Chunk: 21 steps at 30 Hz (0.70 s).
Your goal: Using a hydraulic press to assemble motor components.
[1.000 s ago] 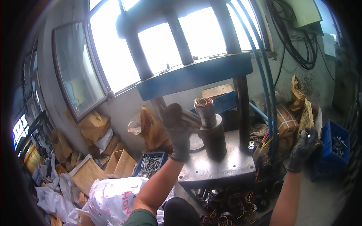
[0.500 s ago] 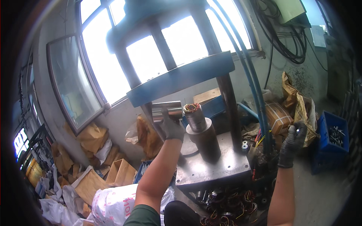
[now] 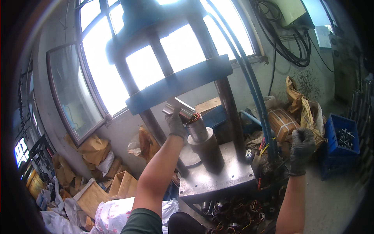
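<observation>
My left hand (image 3: 176, 124), in a grey glove, is closed around a shiny metal tube (image 3: 184, 106). The tube is held tilted, behind and above a stator (image 3: 198, 132) with red and yellow wire windings on top. That stator sits upright on a thicker dark metal cylinder (image 3: 207, 150), which stands on the steel plate (image 3: 233, 165) of a blue press (image 3: 181, 82). At the right, my gloved right hand (image 3: 302, 146) is closed, its fingers curled; what is inside them, if anything, is hidden. It is apart from the stator.
Steel columns (image 3: 230, 113) of the press rise beside the cylinder. Blue hoses (image 3: 257, 89) run down at the right. A blue crate (image 3: 343, 134) of metal parts stands at the far right. Several wired parts (image 3: 237, 212) lie below the plate. Cardboard and white sacks (image 3: 113, 214) are at the left.
My left hand has lifted the metal tube from behind the press column and brought it tilted close to the stator's top. My right hand's fingers have curled further. The view has shifted slightly.
</observation>
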Each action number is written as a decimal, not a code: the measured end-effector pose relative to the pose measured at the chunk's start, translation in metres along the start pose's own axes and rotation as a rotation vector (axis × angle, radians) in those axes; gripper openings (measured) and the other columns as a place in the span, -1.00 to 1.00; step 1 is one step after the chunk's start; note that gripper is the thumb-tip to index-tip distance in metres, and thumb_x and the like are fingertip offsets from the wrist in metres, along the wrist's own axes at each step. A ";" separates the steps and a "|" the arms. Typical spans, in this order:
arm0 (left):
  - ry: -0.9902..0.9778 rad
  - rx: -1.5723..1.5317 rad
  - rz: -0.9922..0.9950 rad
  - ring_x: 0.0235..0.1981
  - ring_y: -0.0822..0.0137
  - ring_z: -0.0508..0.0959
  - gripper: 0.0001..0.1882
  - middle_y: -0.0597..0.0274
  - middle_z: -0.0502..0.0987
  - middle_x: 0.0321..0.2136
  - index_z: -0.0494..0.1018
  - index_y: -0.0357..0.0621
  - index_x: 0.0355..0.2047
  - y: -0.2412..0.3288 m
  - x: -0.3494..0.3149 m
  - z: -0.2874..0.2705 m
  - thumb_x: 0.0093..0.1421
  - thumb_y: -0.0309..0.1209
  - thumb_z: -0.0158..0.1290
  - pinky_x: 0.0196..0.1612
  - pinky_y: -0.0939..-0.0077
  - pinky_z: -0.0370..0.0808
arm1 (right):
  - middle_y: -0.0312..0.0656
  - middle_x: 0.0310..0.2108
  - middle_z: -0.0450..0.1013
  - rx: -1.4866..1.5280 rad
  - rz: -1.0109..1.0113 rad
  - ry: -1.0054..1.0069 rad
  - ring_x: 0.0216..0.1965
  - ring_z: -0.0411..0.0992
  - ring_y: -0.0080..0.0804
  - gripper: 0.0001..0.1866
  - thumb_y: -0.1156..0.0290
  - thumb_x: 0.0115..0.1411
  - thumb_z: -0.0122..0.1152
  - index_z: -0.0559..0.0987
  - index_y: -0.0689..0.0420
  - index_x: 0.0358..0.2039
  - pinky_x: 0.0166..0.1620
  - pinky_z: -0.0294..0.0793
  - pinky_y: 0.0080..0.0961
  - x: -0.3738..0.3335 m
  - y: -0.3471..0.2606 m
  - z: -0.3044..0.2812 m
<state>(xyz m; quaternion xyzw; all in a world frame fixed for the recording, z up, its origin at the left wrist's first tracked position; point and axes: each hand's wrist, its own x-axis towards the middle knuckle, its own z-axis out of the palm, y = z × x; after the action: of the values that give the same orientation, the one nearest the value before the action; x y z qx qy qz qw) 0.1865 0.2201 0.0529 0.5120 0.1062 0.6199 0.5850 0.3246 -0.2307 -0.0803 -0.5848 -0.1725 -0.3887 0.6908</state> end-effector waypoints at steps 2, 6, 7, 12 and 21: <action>-0.092 0.056 0.044 0.01 0.13 0.63 -0.25 -0.01 0.53 0.05 0.29 -0.27 0.24 0.002 0.005 0.004 0.21 -0.23 0.43 0.06 0.19 0.65 | -0.21 -0.41 0.57 -0.059 0.033 -0.103 -0.35 0.50 -0.45 -0.88 0.46 0.38 0.38 0.64 0.22 -0.29 -0.13 0.54 -0.42 0.009 -0.010 -0.015; -0.170 0.172 -0.025 -0.06 0.18 0.66 -0.35 0.04 0.60 -0.03 0.39 -0.23 0.13 0.002 0.018 0.014 0.17 -0.26 0.48 0.04 0.23 0.65 | -0.14 -0.43 0.60 0.011 0.124 -0.192 -0.40 0.50 -0.43 -0.73 0.30 0.42 0.40 0.66 0.27 -0.31 -0.21 0.54 -0.35 0.011 -0.028 -0.020; -0.198 0.235 -0.021 -0.07 0.18 0.66 -0.35 0.04 0.60 -0.04 0.38 -0.23 0.12 0.002 0.021 0.015 0.17 -0.27 0.48 0.02 0.23 0.65 | -0.12 -0.42 0.61 -0.050 0.101 -0.210 -0.40 0.50 -0.41 -0.70 0.27 0.43 0.39 0.67 0.29 -0.29 -0.22 0.54 -0.33 0.011 -0.031 -0.021; -0.317 0.385 -0.006 -0.13 0.17 0.68 -0.35 0.02 0.60 -0.07 0.37 -0.25 0.09 -0.003 0.033 0.016 0.15 -0.27 0.48 -0.06 0.22 0.68 | -0.02 -0.36 0.65 0.029 0.144 -0.294 -0.37 0.56 -0.26 -0.61 0.18 0.47 0.32 0.69 0.35 -0.17 -0.20 0.57 -0.26 0.009 -0.040 -0.025; -0.405 0.445 0.118 -0.15 0.18 0.68 -0.34 -0.04 0.60 -0.10 0.38 -0.35 0.10 -0.005 0.021 0.008 0.12 -0.27 0.42 -0.17 0.25 0.70 | 0.06 -0.30 0.68 -0.135 0.003 -0.298 -0.29 0.66 -0.16 -0.81 0.47 0.36 0.23 0.71 0.31 -0.16 -0.13 0.61 -0.23 0.006 -0.035 -0.027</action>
<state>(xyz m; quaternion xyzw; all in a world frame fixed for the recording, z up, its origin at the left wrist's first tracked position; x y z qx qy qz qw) 0.1999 0.2353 0.0639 0.7460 0.0908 0.4998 0.4306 0.2966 -0.2585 -0.0594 -0.6811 -0.2456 -0.3075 0.6174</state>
